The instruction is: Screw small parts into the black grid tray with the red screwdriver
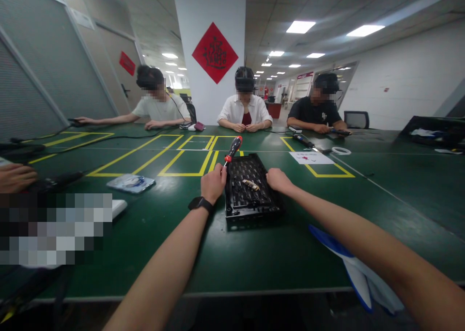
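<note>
A black open casing (237, 202), shaped like a shallow box with a ribbed inside, lies on the green table in front of me. On it rests a small pale, gold-coloured part (251, 185). My left hand (213, 181) is closed around the shaft of a screwdriver (233, 149), beside the casing's left edge. The screwdriver's red and black handle points up and away from me; its tip is hidden. My right hand (279, 180) is closed at the casing's right edge, its fingertips partly hidden against it.
Blue and white gloves (354, 268) hang over the near table edge. A flat clear packet (131, 182) lies left, near another person's hand (16, 177). A printed sheet (311, 158) and white ring (341, 150) lie right. Three people sit across the table (163, 253).
</note>
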A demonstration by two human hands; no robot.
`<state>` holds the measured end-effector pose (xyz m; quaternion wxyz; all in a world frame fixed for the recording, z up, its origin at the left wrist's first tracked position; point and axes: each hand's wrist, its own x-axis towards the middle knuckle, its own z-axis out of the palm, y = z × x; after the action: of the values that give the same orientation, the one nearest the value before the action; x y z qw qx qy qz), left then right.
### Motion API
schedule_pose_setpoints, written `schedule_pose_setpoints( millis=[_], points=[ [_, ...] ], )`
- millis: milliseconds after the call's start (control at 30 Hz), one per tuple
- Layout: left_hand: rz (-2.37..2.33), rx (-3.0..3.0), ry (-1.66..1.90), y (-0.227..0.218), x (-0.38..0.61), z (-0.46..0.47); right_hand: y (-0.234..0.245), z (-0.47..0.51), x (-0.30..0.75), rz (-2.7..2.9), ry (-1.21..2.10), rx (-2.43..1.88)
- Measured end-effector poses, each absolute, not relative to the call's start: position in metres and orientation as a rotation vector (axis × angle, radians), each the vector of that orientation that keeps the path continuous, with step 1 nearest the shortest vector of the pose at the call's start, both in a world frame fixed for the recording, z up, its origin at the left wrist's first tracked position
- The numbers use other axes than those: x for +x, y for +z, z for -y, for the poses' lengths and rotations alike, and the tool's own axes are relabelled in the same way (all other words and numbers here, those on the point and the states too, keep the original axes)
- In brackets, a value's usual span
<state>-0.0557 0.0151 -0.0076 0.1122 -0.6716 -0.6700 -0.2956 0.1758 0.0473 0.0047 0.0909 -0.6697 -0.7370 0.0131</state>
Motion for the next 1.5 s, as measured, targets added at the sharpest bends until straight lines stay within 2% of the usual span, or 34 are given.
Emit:
schedule_pose_setpoints(
  millis=[167, 267, 400, 467, 533, 633, 733, 767, 900, 1033, 1133, 1300, 1500],
  points=[
    [1.707, -2.041, -0.933, 0.002, -0.047, -0.006, 0.014, -0.041, 0.193, 2.151, 0.013, -1.944],
    [1.528, -2.071, -0.998, 0.008, -0.037, 0.0, 0.029, -0.024, 0.186, 2.123, 0.07, -1.569],
    [1.292, -2.145, -1.048, 0.014, -0.022, 0.011, 0.044, 0.004, 0.154, 1.878, 0.835, -0.779],
    [1.2, -2.199, -1.065, 0.018, -0.018, 0.017, 0.049, 0.012, 0.139, 1.657, 1.068, -0.59],
    [1.149, -2.303, -1.101, 0.021, -0.017, 0.02, 0.055, 0.014, 0.135, 1.471, 1.154, -0.522],
    [1.248, -2.498, -1.267, 0.018, -0.023, 0.011, 0.062, 0.004, 0.15, 1.36, 1.021, -0.673],
    [1.588, -2.514, -1.465, -0.002, -0.036, -0.012, 0.058, -0.011, 0.183, 1.593, 0.631, -1.15],
    [1.692, -2.528, -1.446, -0.011, -0.04, -0.022, 0.054, -0.015, 0.195, 1.679, 0.488, -1.33],
    [1.902, -2.656, -1.336, -0.044, -0.051, -0.052, 0.031, -0.021, 0.231, 1.894, 0.246, -1.97],
    [1.924, -2.67, -1.404, -0.054, -0.051, -0.063, 0.012, -0.024, 0.244, 1.912, 0.109, -2.276],
    [1.931, -2.663, -1.426, -0.053, -0.051, -0.063, 0.006, -0.033, 0.246, 1.909, 0.139, -2.303],
    [1.876, -2.665, -1.443, -0.052, -0.052, -0.063, -0.002, -0.05, 0.25, 1.858, 0.232, -1.998],
    [1.912, -2.611, -1.414, -0.052, -0.051, -0.066, -0.014, -0.046, 0.263, 1.884, 0.17, -1.779]
  ],
)
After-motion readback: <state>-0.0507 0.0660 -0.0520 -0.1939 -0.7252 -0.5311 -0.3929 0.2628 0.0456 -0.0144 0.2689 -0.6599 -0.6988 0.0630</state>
